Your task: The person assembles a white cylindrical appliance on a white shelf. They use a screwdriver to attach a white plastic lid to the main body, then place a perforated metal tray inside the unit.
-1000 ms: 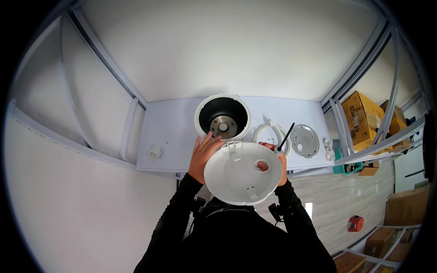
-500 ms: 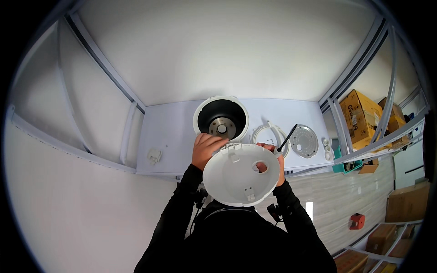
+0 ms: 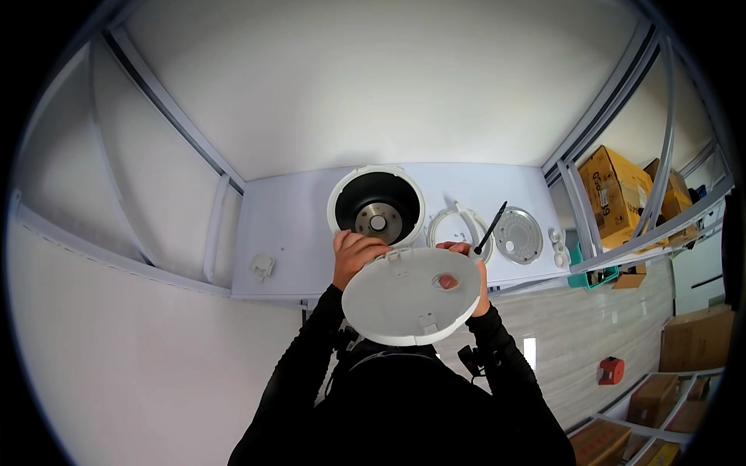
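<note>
Pinching white lid (image 3: 400,299), both hands (image 3: 354,258); pale tabletop (image 3: 291,206) beyond, cardboard boxes (image 3: 616,202) right, red object (image 3: 611,370) on floor (image 3: 579,330).

Just the one view here: a head-worn fisheye, left one of the pair, peering down over the wearer's black-clad torso (image 3: 396,412). The hands (image 3: 356,258) are fairly close, around mid-frame, tabletop (image 3: 287,206) just past them, wall (image 3: 381,85) up top. Super wide, so the metal rails (image 3: 175,107) bend toward the dark rim.
</note>
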`<state>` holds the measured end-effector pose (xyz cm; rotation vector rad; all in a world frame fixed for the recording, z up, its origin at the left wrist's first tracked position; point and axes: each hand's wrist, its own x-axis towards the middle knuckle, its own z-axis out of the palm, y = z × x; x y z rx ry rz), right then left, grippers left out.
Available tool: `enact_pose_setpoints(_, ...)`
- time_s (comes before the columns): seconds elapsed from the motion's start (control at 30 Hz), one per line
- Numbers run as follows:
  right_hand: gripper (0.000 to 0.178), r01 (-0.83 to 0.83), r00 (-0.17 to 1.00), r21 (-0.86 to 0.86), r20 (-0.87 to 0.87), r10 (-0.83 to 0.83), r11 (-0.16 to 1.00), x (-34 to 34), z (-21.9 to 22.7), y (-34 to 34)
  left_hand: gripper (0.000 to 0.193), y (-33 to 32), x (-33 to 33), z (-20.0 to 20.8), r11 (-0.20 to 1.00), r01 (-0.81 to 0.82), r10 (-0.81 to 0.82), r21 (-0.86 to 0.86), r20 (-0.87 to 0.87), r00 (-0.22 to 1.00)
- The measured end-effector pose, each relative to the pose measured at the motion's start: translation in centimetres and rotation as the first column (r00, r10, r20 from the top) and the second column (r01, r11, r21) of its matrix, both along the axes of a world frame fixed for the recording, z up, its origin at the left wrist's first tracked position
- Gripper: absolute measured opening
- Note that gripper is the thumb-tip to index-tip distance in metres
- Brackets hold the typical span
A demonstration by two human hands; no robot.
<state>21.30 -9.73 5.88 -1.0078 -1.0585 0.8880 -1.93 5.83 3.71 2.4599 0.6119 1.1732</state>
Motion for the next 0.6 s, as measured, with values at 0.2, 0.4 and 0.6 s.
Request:
enact_pose_setpoints(0.2,0.06,0.058,0.998,-0.086,-0.015,-0.06,0.995,-0.6,0.3,0.1,0.022,0.2,-0.4,0.1,1.0,0.023,-0.023,-0.007,-0.023,0.999)
enact_pose_setpoints(0.4,0.052,0.116,0.993,0.021,0.005,-0.116,0.993,-1.3,0.6,1.7,0.025,0.3,-0.5,0.2,0.999,0.017,-0.015,0.041,-0.034,0.999)
enact_pose_setpoints(0.6,0.035,0.09,0.984,-0.217,-0.132,-0.12,0.972,-2.1,4.3,3.3,0.059,-0.3,0.2,-0.4,0.947,-0.085,0.08,-0.309,-0.029,0.996)
